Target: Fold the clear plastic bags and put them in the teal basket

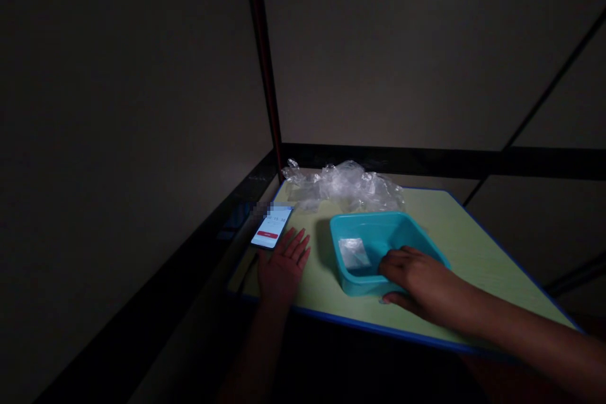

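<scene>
A teal plastic basin [369, 284] stands on the light green table. My right hand [416, 278] grips its near rim at the right, fingers over the inside and thumb on the outer wall. Inside the basin, at the left, lies a small clear plastic packet [353, 254]. My left hand [283, 268] rests palm up with its fingers spread, holding nothing, to the left of the basin. Just beyond its fingertips is a phone [272, 227] with a lit screen and a red button.
Crumpled clear plastic bags [348, 186] lie along the far edge of the table [478, 259], behind the basin. Walls stand close on the left and at the back. The table has a blue edge.
</scene>
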`<state>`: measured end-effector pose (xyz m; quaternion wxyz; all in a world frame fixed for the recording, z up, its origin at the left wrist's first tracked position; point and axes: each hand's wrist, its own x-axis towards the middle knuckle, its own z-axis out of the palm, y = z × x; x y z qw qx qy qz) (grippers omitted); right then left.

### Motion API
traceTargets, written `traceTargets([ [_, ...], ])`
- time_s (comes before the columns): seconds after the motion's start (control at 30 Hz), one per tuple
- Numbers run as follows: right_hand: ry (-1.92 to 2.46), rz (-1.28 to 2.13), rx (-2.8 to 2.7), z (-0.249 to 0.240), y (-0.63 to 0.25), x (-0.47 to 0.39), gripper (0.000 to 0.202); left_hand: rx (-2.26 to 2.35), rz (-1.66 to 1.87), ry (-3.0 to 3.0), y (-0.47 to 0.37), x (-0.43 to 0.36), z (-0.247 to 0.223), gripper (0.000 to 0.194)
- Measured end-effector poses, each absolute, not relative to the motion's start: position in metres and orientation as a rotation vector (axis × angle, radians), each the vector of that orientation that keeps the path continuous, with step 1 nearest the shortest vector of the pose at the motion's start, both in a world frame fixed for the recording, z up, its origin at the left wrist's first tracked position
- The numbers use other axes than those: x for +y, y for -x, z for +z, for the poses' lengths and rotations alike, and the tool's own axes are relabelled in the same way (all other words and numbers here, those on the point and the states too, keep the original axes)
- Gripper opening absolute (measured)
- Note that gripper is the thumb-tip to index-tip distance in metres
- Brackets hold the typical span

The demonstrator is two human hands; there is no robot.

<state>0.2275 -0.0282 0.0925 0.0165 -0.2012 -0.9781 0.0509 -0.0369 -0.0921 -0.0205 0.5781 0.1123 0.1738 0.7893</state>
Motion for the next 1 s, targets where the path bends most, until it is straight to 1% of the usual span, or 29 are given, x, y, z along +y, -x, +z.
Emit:
traceTargets([
  [0.1,0.693,0.080,-2.992,0.086,-0.228,-0.027,0.014,0.405,1.858,-0.267,0.037,-0.092,-0.021,0.073],
  [0.33,0.761,-0.151,-2.949,0.095,-0.237,-0.029,0.015,0.433,1.899,-0.254,0.037,-0.095,-0.017,0.073],
  [0.53,0.930,-0.383,-2.856,0.102,-0.268,-0.019,0.017,0.543,1.911,-0.254,0.036,-0.095,-0.014,0.067],
  [0.63,1.132,-0.403,-2.823,0.111,-0.290,-0.005,0.016,0.581,1.909,-0.247,0.036,-0.094,-0.012,0.067],
  [0.77,1.322,-0.345,-2.734,0.115,-0.322,0.025,0.019,0.631,1.916,-0.221,0.035,-0.095,-0.009,0.067],
  [1.0,1.544,-0.423,-2.662,0.099,-0.363,0.092,0.020,0.725,1.906,-0.191,0.033,-0.093,-0.003,0.054],
])
